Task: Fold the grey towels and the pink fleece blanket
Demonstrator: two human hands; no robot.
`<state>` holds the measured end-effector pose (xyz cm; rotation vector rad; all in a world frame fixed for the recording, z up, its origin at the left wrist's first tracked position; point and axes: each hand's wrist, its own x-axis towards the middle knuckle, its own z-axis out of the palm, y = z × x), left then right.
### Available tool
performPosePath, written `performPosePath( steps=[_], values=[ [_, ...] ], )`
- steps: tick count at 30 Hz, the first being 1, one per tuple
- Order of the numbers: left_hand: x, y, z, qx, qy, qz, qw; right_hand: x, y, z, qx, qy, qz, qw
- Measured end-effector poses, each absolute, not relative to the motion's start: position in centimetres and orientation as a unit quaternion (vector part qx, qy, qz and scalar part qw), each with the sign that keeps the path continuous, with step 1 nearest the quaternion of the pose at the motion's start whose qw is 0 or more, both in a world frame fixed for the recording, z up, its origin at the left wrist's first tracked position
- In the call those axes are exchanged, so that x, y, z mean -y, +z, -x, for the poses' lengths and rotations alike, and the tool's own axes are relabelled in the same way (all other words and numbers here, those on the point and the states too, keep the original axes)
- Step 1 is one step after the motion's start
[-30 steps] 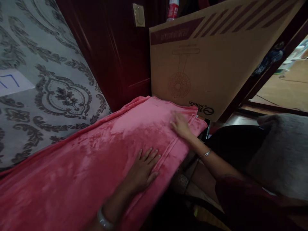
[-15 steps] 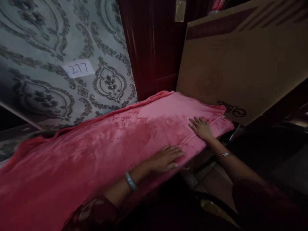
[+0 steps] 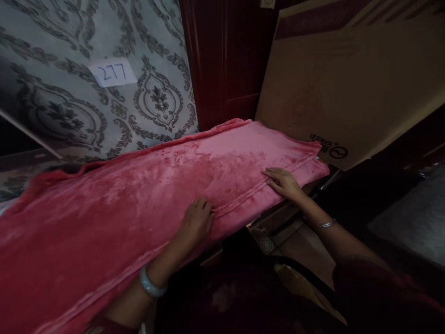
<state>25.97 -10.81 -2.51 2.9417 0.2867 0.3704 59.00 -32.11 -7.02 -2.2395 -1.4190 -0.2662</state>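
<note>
The pink blanket (image 3: 146,204) is plush fleece cloth with a soft nap that catches the light in a faint sheen, and a stitched hem runs along its near edge. The cardboard box (image 3: 347,88) behind it is matt brown paperboard with dull printed stripes. The door (image 3: 225,60) looks like dark red wood with a glossy varnish. The wallpaper (image 3: 86,116) is matt with a slightly raised damask pattern, and the paper label (image 3: 112,73) on it is plain and matt. The bangle (image 3: 152,287) looks smooth and glossy, like pale stone; the bracelet (image 3: 327,224) is thin shiny metal.

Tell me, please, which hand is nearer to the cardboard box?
Right. The right hand lies flat on the pink blanket just short of the cardboard box; the left hand grips the blanket's edge farther away.
</note>
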Motion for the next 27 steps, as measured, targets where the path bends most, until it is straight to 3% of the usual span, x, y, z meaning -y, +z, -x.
performPosePath(
  steps=[8,15,19,23,27],
  values=[
    [11.4,-3.2,-25.8,-0.108,0.108,-0.987,0.056,31.2,-7.0,-59.1,0.490,-0.162,0.839,0.173],
    [12.8,-3.5,-24.6,-0.082,0.094,-0.989,0.078,33.2,-7.6,-59.5,0.567,-0.250,0.749,0.236],
    [11.5,-1.6,-23.2,-0.057,0.129,-0.977,0.161,32.4,-6.0,-59.0,0.568,-0.268,0.736,0.254],
    [5.8,1.8,-23.4,-0.126,0.153,-0.966,0.169,25.7,-3.4,-56.4,0.579,-0.233,0.737,0.259],
    [-1.6,4.0,-24.4,-0.301,0.074,-0.949,0.054,14.8,-0.7,-51.5,0.623,-0.136,0.743,0.203]
  ],
)
